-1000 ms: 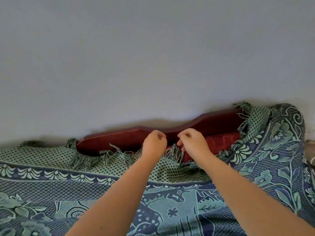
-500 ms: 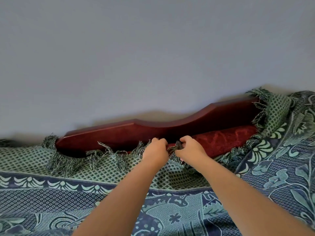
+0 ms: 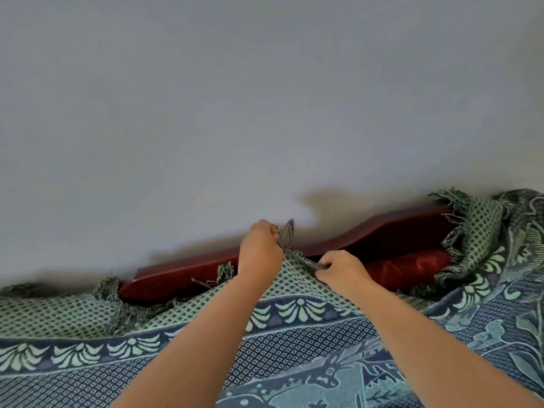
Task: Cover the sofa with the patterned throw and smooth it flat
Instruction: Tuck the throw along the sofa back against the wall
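The patterned throw (image 3: 309, 343), blue and pale green with a fringed edge, lies over the sofa's seat and back. The sofa's dark red wooden top rail (image 3: 188, 272) and a strip of red upholstery (image 3: 412, 267) still show above the fringe. My left hand (image 3: 259, 251) grips the fringed edge and holds it lifted against the rail, fringe sticking up above the fingers. My right hand (image 3: 338, 269) pinches the same edge a little to the right and lower. At the far right the throw reaches up over the rail.
A plain grey-white wall (image 3: 265, 98) rises directly behind the sofa, close to the rail. The throw bunches in loose folds at the left (image 3: 117, 313) and at the right corner (image 3: 477, 231).
Both hands have pulled the fringed edge upward; the left hand now holds it at the top of the rail. The hands have moved slightly apart, and the view has shifted.
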Motion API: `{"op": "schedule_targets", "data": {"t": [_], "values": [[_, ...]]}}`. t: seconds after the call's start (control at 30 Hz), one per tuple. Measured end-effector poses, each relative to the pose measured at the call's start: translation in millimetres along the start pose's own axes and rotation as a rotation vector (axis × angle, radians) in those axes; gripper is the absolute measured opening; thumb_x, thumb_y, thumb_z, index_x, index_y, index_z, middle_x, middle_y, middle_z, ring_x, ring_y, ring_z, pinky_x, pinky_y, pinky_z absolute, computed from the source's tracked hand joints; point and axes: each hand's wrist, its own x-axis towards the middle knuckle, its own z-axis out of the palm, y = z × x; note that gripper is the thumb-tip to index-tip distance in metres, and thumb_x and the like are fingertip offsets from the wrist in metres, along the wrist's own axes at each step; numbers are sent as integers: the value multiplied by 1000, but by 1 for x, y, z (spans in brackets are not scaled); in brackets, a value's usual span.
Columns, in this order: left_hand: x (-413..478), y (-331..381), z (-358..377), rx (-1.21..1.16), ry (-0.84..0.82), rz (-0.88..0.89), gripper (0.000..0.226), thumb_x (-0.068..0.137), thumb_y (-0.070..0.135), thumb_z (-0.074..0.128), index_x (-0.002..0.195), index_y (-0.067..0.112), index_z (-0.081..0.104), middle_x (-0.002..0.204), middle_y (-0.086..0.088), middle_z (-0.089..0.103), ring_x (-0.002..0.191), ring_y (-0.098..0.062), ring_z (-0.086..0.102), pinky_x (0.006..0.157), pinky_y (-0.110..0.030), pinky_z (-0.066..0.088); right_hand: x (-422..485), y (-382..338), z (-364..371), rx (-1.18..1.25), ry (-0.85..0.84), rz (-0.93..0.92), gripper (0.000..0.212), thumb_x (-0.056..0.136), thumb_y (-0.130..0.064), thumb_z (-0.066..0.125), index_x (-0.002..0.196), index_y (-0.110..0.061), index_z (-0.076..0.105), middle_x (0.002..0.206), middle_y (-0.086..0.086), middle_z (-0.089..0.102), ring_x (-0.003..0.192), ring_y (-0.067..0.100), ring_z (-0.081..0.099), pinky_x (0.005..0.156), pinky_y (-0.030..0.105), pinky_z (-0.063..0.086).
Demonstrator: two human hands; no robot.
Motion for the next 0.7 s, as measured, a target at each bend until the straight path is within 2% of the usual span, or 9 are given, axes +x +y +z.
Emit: {"op": "schedule_targets", "data": {"t": [0.07, 0.2, 0.3, 0.37, 0.43, 0.53, 0.6, 0.63, 0.7], "values": [[7, 2, -11, -20, 51, 2, 12, 92, 0, 43, 94, 10, 50, 96, -9, 56, 77, -23, 56, 61, -32, 41, 5, -11, -10, -1, 70, -27, 13, 93, -18, 55, 91, -9, 63, 85, 8, 60, 79, 21, 52, 67, 28, 39], [26, 6, -33, -88, 134, -2, 13, 92, 0, 46, 101, 6, 53, 104, -10, 54, 85, -25, 60, 78, -42, 54, 11, -39, -27, 99, 211, -102, 20, 95, -19, 51, 111, -13, 63, 104, 5, 67, 88, 26, 66, 78, 34, 50], [39, 10, -50, -130, 170, -9, 12, 92, 0, 44, 98, 7, 51, 105, -10, 54, 87, -28, 62, 80, -46, 54, 16, -60, -33, 189, 260, -155, 20, 96, -16, 48, 113, -13, 59, 91, 3, 65, 78, 23, 70, 65, 35, 50], [45, 9, -58, -150, 159, -25, 15, 93, 1, 40, 99, 8, 51, 105, -9, 53, 88, -29, 65, 79, -48, 54, 21, -72, -35, 224, 294, -176, 22, 96, -14, 48, 116, -12, 57, 90, 3, 63, 80, 22, 69, 64, 37, 53], [50, 5, -63, -134, 152, -27, 14, 93, 1, 40, 98, 9, 51, 104, -8, 53, 89, -29, 66, 77, -47, 55, 28, -82, -35, 222, 317, -193, 23, 96, -13, 48, 116, -12, 58, 93, 5, 65, 75, 20, 66, 66, 39, 56], [58, -5, -65, -103, 163, -36, 14, 91, -4, 45, 96, 8, 51, 104, -8, 53, 87, -25, 61, 78, -39, 54, 39, -89, -28, 167, 324, -222, 23, 96, -12, 46, 116, -11, 59, 89, 3, 63, 55, 10, 50, 52, 26, 43], [62, -10, -63, -58, 173, -53, 16, 89, -4, 48, 101, 6, 53, 107, -10, 54, 85, -24, 56, 75, -35, 50, 46, -89, -21, 158, 299, -231, 25, 97, -13, 45, 119, -11, 57, 89, 3, 62, 52, 8, 46, 49, 22, 38], [64, -12, -60, -43, 175, -59, 17, 89, -4, 48, 103, 5, 53, 109, -11, 54, 85, -25, 55, 74, -36, 49, 49, -89, -17, 153, 280, -237, 27, 98, -14, 44, 122, -11, 56, 93, 3, 63, 54, 9, 49, 51, 22, 42], [68, -15, -53, -16, 150, -70, 21, 91, -3, 44, 108, 3, 53, 113, -14, 52, 89, -29, 57, 75, -36, 47, 59, -85, -9, 121, 211, -246, 31, 99, -15, 42, 127, -12, 53, 110, 7, 65, 70, 15, 60, 66, 28, 52]]}}
